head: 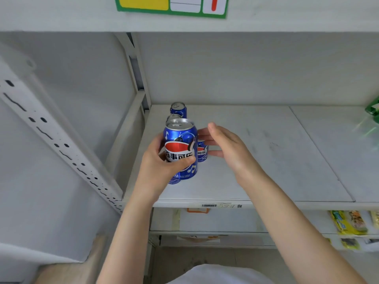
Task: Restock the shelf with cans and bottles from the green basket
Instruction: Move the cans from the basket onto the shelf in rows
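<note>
Two hands meet at the left end of the shelf (266, 152). Our left hand (159, 162) wraps thumb and fingers round a blue cola can (180, 140), upright, its long axis vertical, and we judge it lifted just clear of the board. Our right hand (225, 146) is empty and relaxed, with fingers straight, reaching toward a shelved can (202, 153) that stands just behind and to the right of the held one; we cannot tell whether the fingertips touch it. Behind these, more cans run toward the back in a line, ending at the rearmost can (178, 110). Bare board lies to the right of that line, so we judge the left hand, nearer the row, need only lower its can straight down beside its neighbours. We cannot see the green basket.
</note>
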